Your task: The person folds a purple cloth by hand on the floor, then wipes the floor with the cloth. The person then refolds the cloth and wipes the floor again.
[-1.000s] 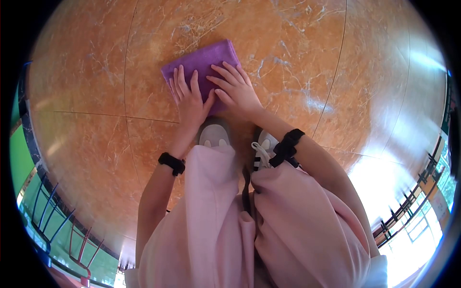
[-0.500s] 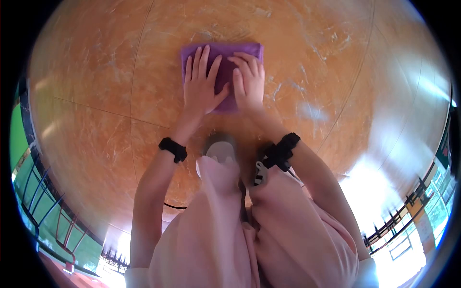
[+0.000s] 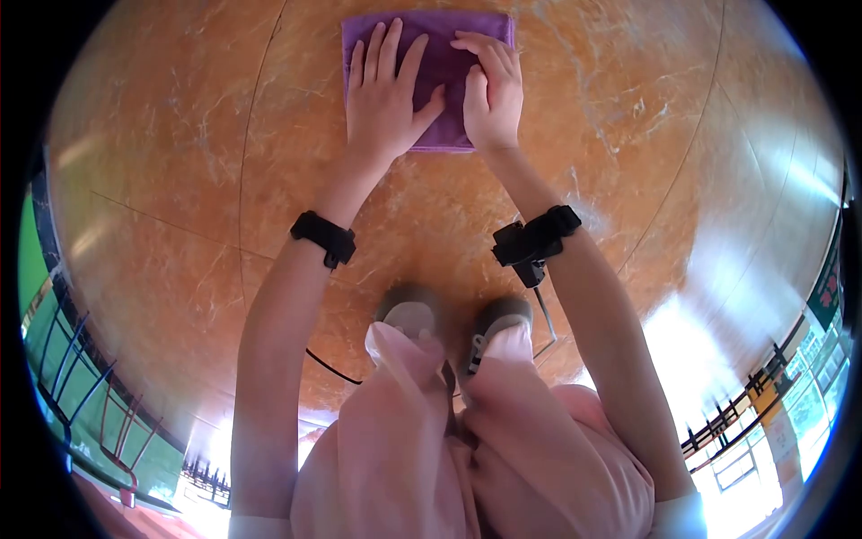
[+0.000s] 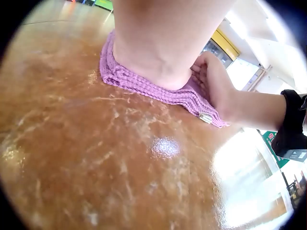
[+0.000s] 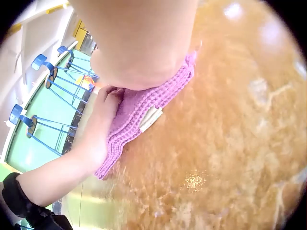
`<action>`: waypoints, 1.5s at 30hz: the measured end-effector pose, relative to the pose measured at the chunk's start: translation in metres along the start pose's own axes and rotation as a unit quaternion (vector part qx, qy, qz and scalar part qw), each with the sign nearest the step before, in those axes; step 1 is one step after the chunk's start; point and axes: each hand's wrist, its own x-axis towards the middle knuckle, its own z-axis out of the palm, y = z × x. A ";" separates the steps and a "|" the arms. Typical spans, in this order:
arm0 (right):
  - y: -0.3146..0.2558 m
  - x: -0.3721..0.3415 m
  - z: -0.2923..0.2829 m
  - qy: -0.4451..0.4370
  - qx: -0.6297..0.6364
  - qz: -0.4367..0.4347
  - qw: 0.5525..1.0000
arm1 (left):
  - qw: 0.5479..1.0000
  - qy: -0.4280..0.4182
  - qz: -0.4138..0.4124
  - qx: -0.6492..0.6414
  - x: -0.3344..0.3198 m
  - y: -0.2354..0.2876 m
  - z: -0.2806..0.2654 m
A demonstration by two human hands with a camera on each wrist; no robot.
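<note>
A folded purple cloth (image 3: 449, 67) lies flat on the glossy orange-brown floor (image 3: 296, 189). My left hand (image 3: 384, 112) rests palm down on its left half, fingers straight and spread, thumb out toward the middle. On the right half presses my right hand (image 3: 496, 99), its fingers loosely bent and pointing inward, close to the right edge. The wrist views show the cloth's stacked, ribbed layers (image 4: 158, 96) under the heels of both hands. A small pale tag (image 5: 151, 119) sticks out of the near edge. The fingertips of each hand are hidden in its own wrist view.
Two shoes (image 3: 409, 314) stand on the floor behind the cloth, below pink trouser legs (image 3: 395, 431). Black bands (image 3: 325, 238) circle both wrists, and a thin black cable (image 3: 332, 368) hangs beside the left leg. Blue stools (image 5: 48, 79) line a green wall.
Both hands and the cloth have slid forward, away from the shoes, and a little right. The cloth has turned from slanted to nearly square. The right hand's fingers have become more bent.
</note>
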 end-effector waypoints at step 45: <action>0.011 -0.020 -0.045 -0.080 -0.291 -0.110 0.947 | 0.996 0.049 0.039 -0.062 0.003 0.036 0.014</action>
